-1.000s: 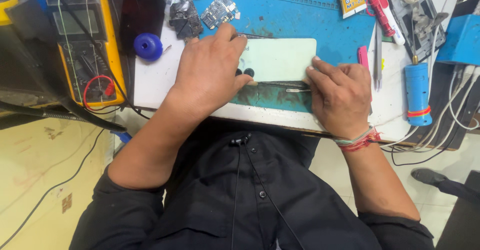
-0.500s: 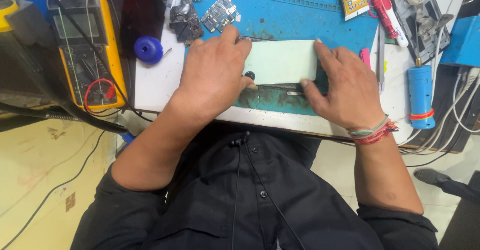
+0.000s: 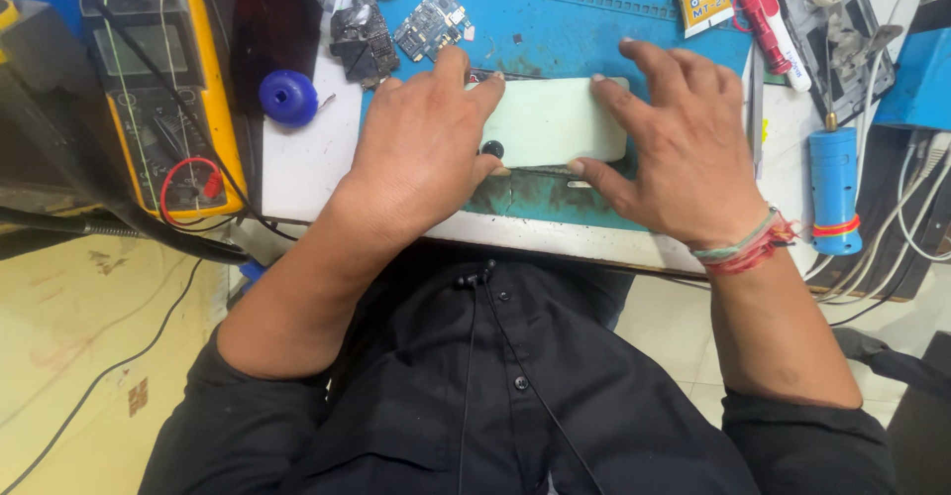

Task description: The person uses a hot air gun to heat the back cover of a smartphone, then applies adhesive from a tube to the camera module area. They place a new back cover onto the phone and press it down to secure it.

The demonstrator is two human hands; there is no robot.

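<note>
A: Nearest to us, the black button-up shirt, a thin black earphone cable running down it. We see both forearms reaching over the tabletop edge.

B: Then the hands. Left hand lies flat over the left end of the pale green flat rectangular phone body, fingers spread, thumb at its near edge. No closed grip, just pressing down.

A: Right hand the same, fingertips on the far right corner, thumb on the near edge; red and green thread wristband on that wrist. We'd call it a loose open grip clasping the phone's end.

B: Phone lies flat on the blue rubber work mat, between both hands.

A: Further out: blue round plastic cap left, yellow-cased multimeter beyond it, bare circuit boards at the mat's far edge, blue cylindrical tool right.
</note>
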